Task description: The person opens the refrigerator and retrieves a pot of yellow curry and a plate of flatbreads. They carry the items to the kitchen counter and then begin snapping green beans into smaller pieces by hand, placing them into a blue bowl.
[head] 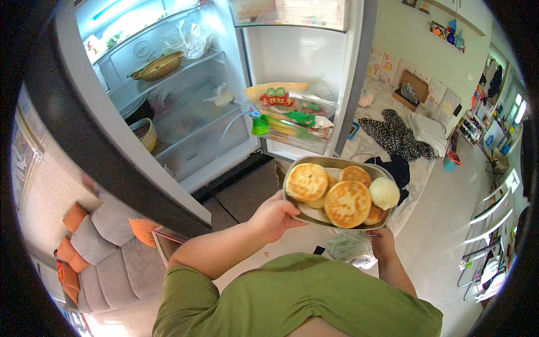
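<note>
My left hand (276,217) grips the near left edge of a metal tray (309,217), thumb on its rim. Browned flatbreads (348,204) and one pale steamed bun (384,193) lie in the tray. At the tray's lower right is my right hand (382,242), partly hidden below the rim. A plastic bag with green contents (347,245) hangs or lies just beside it; whether that hand also holds the bag, I cannot tell. Beyond the tray stands an open refrigerator (191,99), with a shallow gold-coloured pan (158,68) on an upper shelf.
The refrigerator's door shelf (294,141) holds food packages and a green object. A yellow-rimmed bowl (145,134) sits low inside. To the right, a marble-patterned counter (370,143) bears dark patterned cloth (398,132) and an open cardboard box (410,92). A grey sofa (139,269) stands lower left.
</note>
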Demonstrator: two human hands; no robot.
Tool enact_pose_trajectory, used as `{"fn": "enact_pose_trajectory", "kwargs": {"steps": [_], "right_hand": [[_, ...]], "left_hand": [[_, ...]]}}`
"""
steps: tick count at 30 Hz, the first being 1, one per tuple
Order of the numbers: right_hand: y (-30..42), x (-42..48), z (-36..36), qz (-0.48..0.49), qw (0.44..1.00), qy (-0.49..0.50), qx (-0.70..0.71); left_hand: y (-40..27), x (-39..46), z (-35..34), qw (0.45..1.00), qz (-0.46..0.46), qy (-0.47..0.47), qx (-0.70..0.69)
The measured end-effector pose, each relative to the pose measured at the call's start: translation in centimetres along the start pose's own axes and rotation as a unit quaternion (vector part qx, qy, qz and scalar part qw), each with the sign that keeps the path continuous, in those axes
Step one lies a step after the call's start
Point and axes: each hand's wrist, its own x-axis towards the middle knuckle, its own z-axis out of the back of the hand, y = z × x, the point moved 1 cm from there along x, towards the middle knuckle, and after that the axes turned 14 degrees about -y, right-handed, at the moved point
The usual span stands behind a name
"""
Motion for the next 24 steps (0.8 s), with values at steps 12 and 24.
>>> {"fn": "enact_pose_trajectory", "kwargs": {"steps": [12, 24], "right_hand": [[5.5, 5.6, 9.4, 0.018, 0.996, -0.079, 0.042], [7.8, 6.4, 12.8, 0.05, 0.994, -0.084, 0.057]], "left_hand": [[2.9, 19.9, -15.1, 0.998, -0.025, 0.035, -0.053], [2.2, 35.1, -20.0, 0.983, -0.106, -0.105, -0.11]]}}
